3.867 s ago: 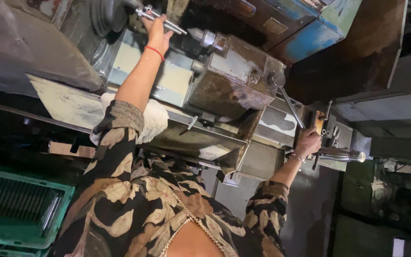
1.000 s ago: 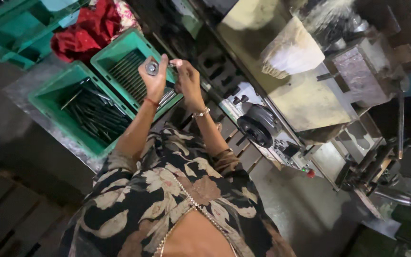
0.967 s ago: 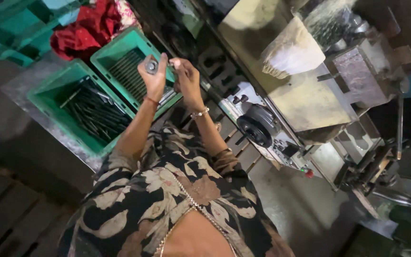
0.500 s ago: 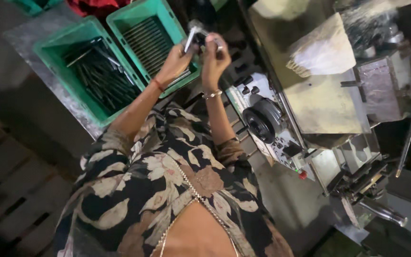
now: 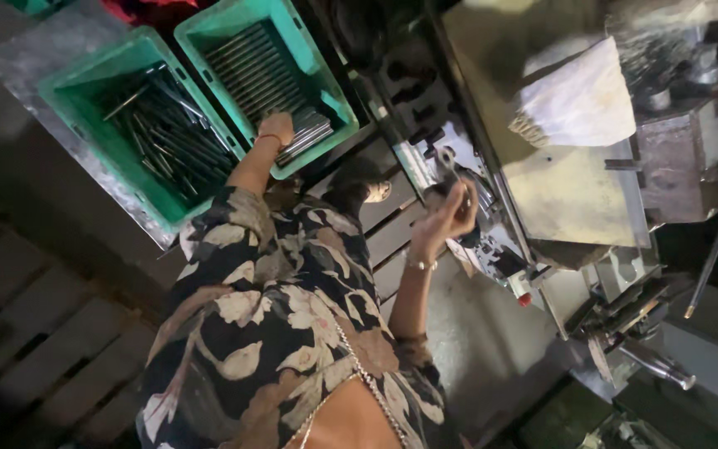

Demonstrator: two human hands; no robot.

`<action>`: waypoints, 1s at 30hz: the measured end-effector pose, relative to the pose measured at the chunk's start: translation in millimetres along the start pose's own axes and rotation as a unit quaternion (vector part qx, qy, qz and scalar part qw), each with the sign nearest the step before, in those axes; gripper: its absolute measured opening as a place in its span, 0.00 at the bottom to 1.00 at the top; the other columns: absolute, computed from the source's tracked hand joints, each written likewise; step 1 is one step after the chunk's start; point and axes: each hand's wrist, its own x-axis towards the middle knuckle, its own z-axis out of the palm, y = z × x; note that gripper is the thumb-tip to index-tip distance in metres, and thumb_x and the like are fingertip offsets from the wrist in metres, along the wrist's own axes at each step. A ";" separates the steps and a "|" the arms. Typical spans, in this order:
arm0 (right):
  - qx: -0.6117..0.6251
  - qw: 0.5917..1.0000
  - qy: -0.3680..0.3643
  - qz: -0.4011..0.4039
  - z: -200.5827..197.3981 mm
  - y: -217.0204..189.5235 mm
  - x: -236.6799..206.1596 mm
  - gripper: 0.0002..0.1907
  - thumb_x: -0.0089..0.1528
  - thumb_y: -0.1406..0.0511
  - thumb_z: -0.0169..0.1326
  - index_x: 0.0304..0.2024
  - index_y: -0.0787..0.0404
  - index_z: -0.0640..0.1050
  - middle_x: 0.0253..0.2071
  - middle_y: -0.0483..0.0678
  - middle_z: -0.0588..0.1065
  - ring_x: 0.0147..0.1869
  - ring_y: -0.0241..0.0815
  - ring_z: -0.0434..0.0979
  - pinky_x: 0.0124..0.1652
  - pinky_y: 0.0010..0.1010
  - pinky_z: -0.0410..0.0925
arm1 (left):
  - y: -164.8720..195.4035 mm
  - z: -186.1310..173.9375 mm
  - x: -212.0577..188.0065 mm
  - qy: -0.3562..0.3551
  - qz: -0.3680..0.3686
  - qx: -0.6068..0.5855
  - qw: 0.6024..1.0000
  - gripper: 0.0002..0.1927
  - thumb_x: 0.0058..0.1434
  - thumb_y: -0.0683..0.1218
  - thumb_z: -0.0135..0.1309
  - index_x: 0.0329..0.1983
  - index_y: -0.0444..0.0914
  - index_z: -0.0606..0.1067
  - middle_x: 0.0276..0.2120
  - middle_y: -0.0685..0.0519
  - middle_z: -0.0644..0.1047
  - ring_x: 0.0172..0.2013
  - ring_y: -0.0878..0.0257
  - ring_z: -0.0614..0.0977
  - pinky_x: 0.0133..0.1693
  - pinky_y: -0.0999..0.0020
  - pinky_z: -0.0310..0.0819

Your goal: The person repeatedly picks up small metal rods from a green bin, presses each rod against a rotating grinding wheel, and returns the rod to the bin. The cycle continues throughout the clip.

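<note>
Hands split between crate and machine

The left hand (image 5: 276, 130) lay on the stacked metal rods (image 5: 272, 83) in the green crate (image 5: 330, 91), its fingers hidden; the right hand (image 5: 452, 214) gripped a small metal part (image 5: 449, 166) with closed fingers beside the lathe (image 5: 575, 191).

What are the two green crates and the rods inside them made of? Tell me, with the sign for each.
Green crates: probably moulded plastic, judging by the even matte teal colour and thick rolled rims. Rods under the left hand, stacked neatly in the right crate: likely bare steel, grey with bright glints. Rods in the left crate: darker and duller, probably metal too; whether oiled or unfinished I cannot tell.
</note>
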 end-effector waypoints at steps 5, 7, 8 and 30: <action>-0.055 0.991 0.112 0.037 -44.4 -5.8 -17.9 0.07 0.69 0.66 0.57 0.46 0.64 0.78 0.26 0.38 0.69 0.20 0.25 0.56 0.19 0.22 0.51 | 11.4 -6.9 28.8 -0.049 0.092 0.053 0.993 0.22 0.69 0.52 0.44 0.50 0.33 0.80 0.52 0.35 0.78 0.53 0.37 0.80 0.55 0.47 0.74; -0.043 0.995 0.091 0.025 -47.2 -5.5 -21.5 0.06 0.69 0.67 0.56 0.46 0.64 0.78 0.24 0.38 0.68 0.20 0.25 0.56 0.20 0.22 0.51 | 28.0 -4.8 40.7 -0.114 0.146 0.072 0.980 0.27 0.72 0.58 0.41 0.51 0.33 0.80 0.54 0.36 0.79 0.54 0.38 0.79 0.57 0.47 0.73; -0.037 0.996 0.080 0.018 -46.3 -4.2 -23.0 0.06 0.70 0.67 0.56 0.46 0.64 0.77 0.23 0.39 0.68 0.19 0.25 0.56 0.20 0.22 0.51 | 37.0 -2.0 44.7 -0.146 0.164 0.085 0.972 0.29 0.74 0.61 0.40 0.51 0.33 0.80 0.54 0.37 0.79 0.55 0.38 0.79 0.58 0.47 0.73; -0.103 0.990 0.082 0.052 -32.0 4.0 -21.6 0.10 0.70 0.66 0.55 0.47 0.68 0.77 0.21 0.35 0.61 0.20 0.23 0.53 0.20 0.22 0.47 | -2.2 5.4 46.8 -0.056 0.095 0.076 0.991 0.54 0.43 0.54 0.72 0.74 0.43 0.61 0.70 0.34 0.60 0.67 0.28 0.61 0.61 0.39 0.65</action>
